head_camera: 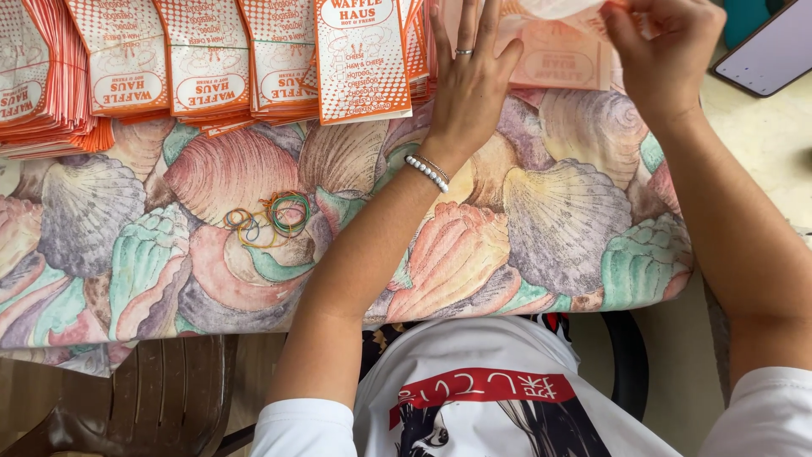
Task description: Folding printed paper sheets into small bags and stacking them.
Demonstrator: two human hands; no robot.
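The left hand (pixel 470 68) lies flat with spread fingers on a paper bag (pixel 558 59) at the far edge of the table (pixel 541 211). The right hand (pixel 664 46) pinches the bag's top. Bag stacks (pixel 203 63) line the far edge; rubber bands (pixel 269 218) lie near the middle.

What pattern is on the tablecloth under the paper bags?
Big seashells in pink, green and grey cover the tablecloth, seen clearly in the head view.

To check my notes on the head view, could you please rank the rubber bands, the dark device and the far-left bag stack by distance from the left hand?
From the left hand:
1. Rubber bands, lower left on the cloth.
2. Dark device, top right corner.
3. Far-left bag stack, top left edge.
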